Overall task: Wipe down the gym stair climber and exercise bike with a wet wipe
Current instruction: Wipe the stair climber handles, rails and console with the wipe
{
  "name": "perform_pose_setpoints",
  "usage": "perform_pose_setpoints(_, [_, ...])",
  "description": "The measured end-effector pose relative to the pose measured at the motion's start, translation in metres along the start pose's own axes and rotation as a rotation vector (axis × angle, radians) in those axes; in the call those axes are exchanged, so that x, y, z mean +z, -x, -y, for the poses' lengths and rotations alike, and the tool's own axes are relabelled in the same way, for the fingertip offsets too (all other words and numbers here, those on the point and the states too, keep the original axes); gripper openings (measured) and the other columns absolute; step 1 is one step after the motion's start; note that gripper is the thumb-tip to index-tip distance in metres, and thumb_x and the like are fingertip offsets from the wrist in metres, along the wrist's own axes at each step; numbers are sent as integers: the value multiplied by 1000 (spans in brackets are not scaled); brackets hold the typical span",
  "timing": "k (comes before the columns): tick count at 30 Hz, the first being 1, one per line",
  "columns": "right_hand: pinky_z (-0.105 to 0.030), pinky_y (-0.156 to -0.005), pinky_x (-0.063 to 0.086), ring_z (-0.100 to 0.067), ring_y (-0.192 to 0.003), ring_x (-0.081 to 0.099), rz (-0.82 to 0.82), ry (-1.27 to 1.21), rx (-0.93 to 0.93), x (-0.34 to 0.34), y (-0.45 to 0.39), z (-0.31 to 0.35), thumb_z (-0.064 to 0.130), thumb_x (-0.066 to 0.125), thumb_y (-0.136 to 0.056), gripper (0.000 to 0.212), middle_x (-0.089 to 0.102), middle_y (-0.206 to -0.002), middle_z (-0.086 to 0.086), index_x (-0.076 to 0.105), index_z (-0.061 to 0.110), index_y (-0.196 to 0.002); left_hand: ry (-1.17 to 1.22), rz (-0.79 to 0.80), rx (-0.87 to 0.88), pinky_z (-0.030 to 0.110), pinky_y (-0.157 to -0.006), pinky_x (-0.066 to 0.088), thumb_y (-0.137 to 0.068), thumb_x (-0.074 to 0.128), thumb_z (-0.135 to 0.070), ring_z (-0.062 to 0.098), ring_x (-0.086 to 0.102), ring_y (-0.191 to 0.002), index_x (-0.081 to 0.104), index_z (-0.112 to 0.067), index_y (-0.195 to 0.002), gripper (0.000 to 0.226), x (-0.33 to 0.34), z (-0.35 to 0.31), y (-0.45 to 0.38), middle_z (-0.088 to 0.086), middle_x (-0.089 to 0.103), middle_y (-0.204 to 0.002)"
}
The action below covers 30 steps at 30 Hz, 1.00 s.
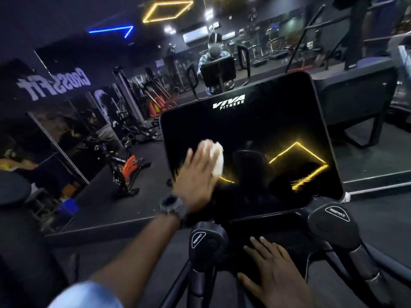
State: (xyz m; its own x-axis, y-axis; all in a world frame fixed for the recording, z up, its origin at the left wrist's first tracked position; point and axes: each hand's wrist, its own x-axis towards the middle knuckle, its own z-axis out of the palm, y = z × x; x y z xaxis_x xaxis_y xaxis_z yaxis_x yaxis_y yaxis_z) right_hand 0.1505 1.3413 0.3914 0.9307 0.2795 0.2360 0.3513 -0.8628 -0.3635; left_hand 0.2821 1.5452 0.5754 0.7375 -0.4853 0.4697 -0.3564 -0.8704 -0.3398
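The machine's big glossy black console screen, marked VIVA FITNESS, fills the middle of the view. My left hand, with a watch on the wrist, presses a crumpled white wet wipe flat against the left part of the screen. The fingers look straight. My right hand lies flat, fingers spread, on the dark shelf just below the screen and holds nothing.
Two grey handle ends marked RESISTANCE, a left one and a right one, flank the shelf. A large dark machine stands behind the screen to the right. An orange spin bike stands on the floor at left, beside a mirrored wall.
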Motion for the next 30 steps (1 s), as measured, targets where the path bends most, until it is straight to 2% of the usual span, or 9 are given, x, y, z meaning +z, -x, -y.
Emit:
perform_pose_setpoints(5, [-34,-103,27,-15,-123,60,1,3,-7,0,-1,0,78,52,-70,65,65,-131,8,73,35,-114,-159,-5,421,48,-113,27,-103,25,-44,27,26,-145,14,-14,-155,60,28,-12,61,9,25,-157])
perform_pose_setpoints(12, [-33,-103,27,-15,-123,60,21,6,3,-2,0,-1,80,51,-71,66,65,-131,7,73,35,-114,-54,-16,-74,49,-121,4,-102,28,-40,21,-3,-150,5,-16,-156,63,-47,50,-82,7,0,-164])
perform_pose_setpoints(14, [-33,-101,28,-14,-121,62,21,-5,6,-5,0,-1,80,52,-70,65,66,-129,7,73,35,-112,10,-5,-105,47,-122,3,-103,26,-38,23,-4,-150,5,-14,-156,62,-56,48,-105,8,-1,-164])
perform_pose_setpoints(16, [-33,-100,29,-15,-120,63,20,-14,3,-6,0,-1,80,52,-69,65,67,-127,7,74,36,-111,-12,-19,65,51,-121,10,-102,30,-37,28,1,-150,11,-11,-155,62,-50,29,-102,12,6,-163])
perform_pose_setpoints(20, [-33,-100,29,-14,-119,63,13,-22,2,-4,0,-1,81,51,-69,66,67,-127,7,74,34,-110,-208,78,711,51,-120,12,-103,29,-44,29,3,-150,14,-10,-155,64,-17,-2,-43,12,8,-162])
perform_pose_setpoints(22, [-34,-100,29,-15,-118,63,2,-28,-3,-4,0,0,80,50,-69,66,68,-126,7,74,34,-109,-270,102,853,49,-121,11,-103,25,-48,26,5,-150,16,-12,-155,64,-17,13,-39,10,10,-162])
perform_pose_setpoints(24, [-34,-99,29,-14,-118,64,-17,-26,-8,-3,-1,1,80,50,-69,66,68,-126,7,74,35,-109,-299,37,688,48,-121,9,-103,23,-47,26,11,-150,18,-14,-155,62,-27,34,-58,10,17,-161])
perform_pose_setpoints(27, [-34,-100,29,-14,-118,64,-13,-24,-9,-2,-1,1,81,49,-70,66,68,-126,8,74,35,-110,-231,-10,154,45,-121,0,-100,16,-49,24,4,-150,9,-13,-155,66,-54,60,-93,11,10,-163])
perform_pose_setpoints(30, [-33,-101,28,-14,-119,63,-16,-25,1,-3,0,2,81,50,-70,66,67,-127,8,74,35,-110,-170,-1,134,46,-122,0,-98,16,-51,24,0,-150,6,-13,-155,69,-55,45,-96,12,6,-163])
